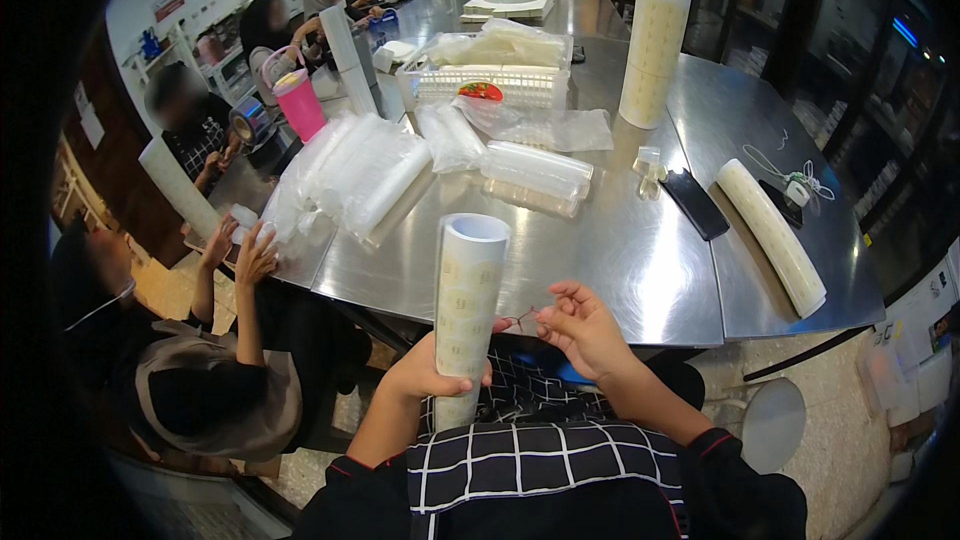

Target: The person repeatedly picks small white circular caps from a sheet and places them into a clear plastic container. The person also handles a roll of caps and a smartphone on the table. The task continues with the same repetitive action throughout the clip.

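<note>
An upright roll of white sheets printed with rows of small yellowish labels [468, 290] stands over my lap, by the table's front edge. My left hand [425, 372] is closed around its lower part, thumb across the front. To the right of the roll, my right hand [585, 332] pinches a thin reddish rubber band [518, 321]. The band stretches in crossing strands towards the left hand's fingertips, which are partly hidden behind the roll.
The steel table [570, 260] bears clear plastic packs [350, 175], a white basket [480, 88], a standing label roll [655, 55], a lying roll [770, 235], a black phone [695, 203] and a pink tumbler [298, 105]. Several people sit along the left; one person's hands [245, 250] hold something small and clear.
</note>
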`<state>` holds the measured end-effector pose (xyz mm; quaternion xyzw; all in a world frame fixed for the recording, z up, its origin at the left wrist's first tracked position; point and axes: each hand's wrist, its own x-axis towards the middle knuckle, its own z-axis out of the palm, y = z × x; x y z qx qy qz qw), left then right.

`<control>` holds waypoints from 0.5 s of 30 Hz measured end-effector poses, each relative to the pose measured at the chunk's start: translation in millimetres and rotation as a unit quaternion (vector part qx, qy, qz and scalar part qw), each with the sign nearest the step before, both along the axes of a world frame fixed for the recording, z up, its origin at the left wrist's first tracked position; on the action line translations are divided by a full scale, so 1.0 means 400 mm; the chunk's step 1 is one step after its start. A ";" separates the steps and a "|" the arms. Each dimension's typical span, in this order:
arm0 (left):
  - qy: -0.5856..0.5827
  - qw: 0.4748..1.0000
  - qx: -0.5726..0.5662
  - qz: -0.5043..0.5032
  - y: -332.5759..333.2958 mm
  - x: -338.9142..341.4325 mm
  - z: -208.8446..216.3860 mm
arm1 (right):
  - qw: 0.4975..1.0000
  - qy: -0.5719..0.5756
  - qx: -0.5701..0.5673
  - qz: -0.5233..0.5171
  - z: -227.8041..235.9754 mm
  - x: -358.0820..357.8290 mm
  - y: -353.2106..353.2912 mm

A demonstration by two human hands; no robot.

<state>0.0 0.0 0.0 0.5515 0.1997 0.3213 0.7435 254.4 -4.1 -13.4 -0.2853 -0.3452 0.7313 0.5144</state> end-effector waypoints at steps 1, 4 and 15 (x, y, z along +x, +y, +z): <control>-0.015 1.000 -0.009 0.006 0.000 -0.004 -0.003 | 0.997 0.074 -0.032 0.006 -0.005 0.013 0.001; -0.047 0.999 -0.017 0.014 -0.002 -0.008 -0.003 | 0.942 0.315 -0.059 0.100 -0.013 0.033 0.014; 0.038 0.996 0.009 -0.080 -0.006 -0.009 -0.006 | 0.968 -0.208 0.076 0.116 0.020 -0.027 -0.010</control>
